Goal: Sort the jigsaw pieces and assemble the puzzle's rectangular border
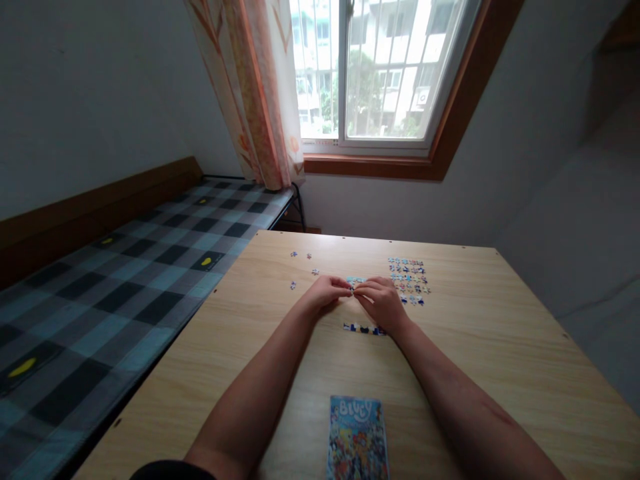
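Note:
Over the middle of the table, my left hand [329, 292] and my right hand [384, 300] meet fingertip to fingertip. Both are closed in a pinch around a small jigsaw puzzle piece [352, 289], mostly covered by the fingers. Just beyond them shows a light-blue group of puzzle pieces [355, 279], partly hidden by my right hand. Nearer to me, a joined strip of dark-blue and cream puzzle pieces [365, 329] lies flat, its right end close to my right wrist. A colourful puzzle picture [357, 433] lettered "BLUEY" lies between my forearms.
Rows of loose puzzle pieces [413, 280] lie right of my right hand. Several scattered pieces [315, 271] are on the left. The wooden table [500, 347] stands beside a bed with a checked cover [150, 267]. A curtain [265, 100] hangs by the window.

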Tool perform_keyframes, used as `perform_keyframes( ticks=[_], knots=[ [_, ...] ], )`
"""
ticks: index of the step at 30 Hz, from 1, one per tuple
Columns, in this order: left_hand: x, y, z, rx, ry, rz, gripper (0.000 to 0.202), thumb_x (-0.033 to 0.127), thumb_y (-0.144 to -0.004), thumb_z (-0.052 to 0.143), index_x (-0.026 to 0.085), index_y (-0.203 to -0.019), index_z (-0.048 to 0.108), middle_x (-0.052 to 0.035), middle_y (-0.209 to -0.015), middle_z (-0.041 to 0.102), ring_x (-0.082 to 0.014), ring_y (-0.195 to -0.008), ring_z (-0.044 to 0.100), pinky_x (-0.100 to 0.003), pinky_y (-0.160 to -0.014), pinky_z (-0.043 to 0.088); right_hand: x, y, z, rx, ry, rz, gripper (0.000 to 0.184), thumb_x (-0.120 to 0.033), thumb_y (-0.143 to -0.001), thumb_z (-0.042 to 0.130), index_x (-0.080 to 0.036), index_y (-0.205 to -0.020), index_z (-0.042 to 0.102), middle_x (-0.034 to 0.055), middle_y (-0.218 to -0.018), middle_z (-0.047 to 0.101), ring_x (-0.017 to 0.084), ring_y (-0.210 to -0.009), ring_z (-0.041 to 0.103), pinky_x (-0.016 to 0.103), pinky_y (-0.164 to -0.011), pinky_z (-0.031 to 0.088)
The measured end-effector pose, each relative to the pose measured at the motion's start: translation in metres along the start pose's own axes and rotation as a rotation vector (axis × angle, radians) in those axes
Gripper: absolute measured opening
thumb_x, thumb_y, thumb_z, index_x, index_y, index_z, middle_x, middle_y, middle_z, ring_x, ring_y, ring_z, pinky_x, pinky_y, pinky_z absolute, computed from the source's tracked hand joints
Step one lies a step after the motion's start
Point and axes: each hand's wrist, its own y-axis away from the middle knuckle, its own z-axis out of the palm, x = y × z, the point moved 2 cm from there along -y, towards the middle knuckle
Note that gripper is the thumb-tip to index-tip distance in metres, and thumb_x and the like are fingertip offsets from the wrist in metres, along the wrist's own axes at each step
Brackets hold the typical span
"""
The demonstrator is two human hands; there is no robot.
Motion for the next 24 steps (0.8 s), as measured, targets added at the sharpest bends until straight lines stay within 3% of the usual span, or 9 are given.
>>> perform_keyframes(
  ticks=[4,8,11,16,24],
  knots=[
    [0.001,-0.002,-0.004,0.031,-0.112,0.04,0.028,0.038,-0.072,0.077,0.014,-0.086,0.073,0.0018,-0.056,0.058,-0.0073,-0.042,0.042,-0.022,-0.044,0.029,0.0,0.0,0.0,0.008,0.003,0.0,0.01,-0.023,-0.092,0.07,-0.028,-0.088,0.078,0.001,-0.096,0.079,0.022,-0.093,0.066,0.039,-0.091,0.042],
    [0.012,0.001,-0.011,0.291,-0.484,0.246,0.018,0.032,-0.083,0.067,0.015,-0.08,0.074,-0.0048,-0.072,0.071,-0.0147,-0.065,0.06,-0.026,-0.063,0.045,-0.002,0.0,-0.001,-0.015,0.015,0.027,0.011,-0.021,-0.091,0.07,-0.027,-0.086,0.078,0.0015,-0.095,0.079,0.022,-0.091,0.066,0.039,-0.091,0.041],
    [0.016,0.007,-0.009,0.453,-0.776,0.312,0.016,0.032,-0.085,0.065,0.02,-0.085,0.076,-0.0057,-0.081,0.074,-0.0184,-0.077,0.064,-0.028,-0.071,0.046,-0.003,0.0,0.002,-0.037,0.04,0.02,0.012,-0.021,-0.091,0.07,-0.027,-0.084,0.077,0.0012,-0.094,0.079,0.021,-0.089,0.065,0.039,-0.09,0.04],
    [0.015,0.013,-0.001,0.475,-0.98,0.283,0.019,0.04,-0.087,0.066,0.023,-0.084,0.074,-0.0069,-0.087,0.073,-0.0215,-0.082,0.064,-0.029,-0.071,0.044,-0.006,-0.001,0.007,-0.077,0.09,0.024,0.013,-0.022,-0.092,0.07,-0.027,-0.082,0.078,0.0003,-0.093,0.079,0.021,-0.088,0.063,0.039,-0.086,0.038],
    [0.012,0.01,0.001,0.483,-1.054,0.266,0.023,0.044,-0.087,0.065,0.023,-0.082,0.072,-0.0068,-0.086,0.073,-0.0225,-0.081,0.065,-0.03,-0.07,0.044,-0.008,-0.001,0.01,-0.134,0.101,0.014,0.014,-0.023,-0.092,0.07,-0.028,-0.081,0.079,0.0,-0.093,0.079,0.021,-0.089,0.06,0.038,-0.085,0.036]
  ],
)
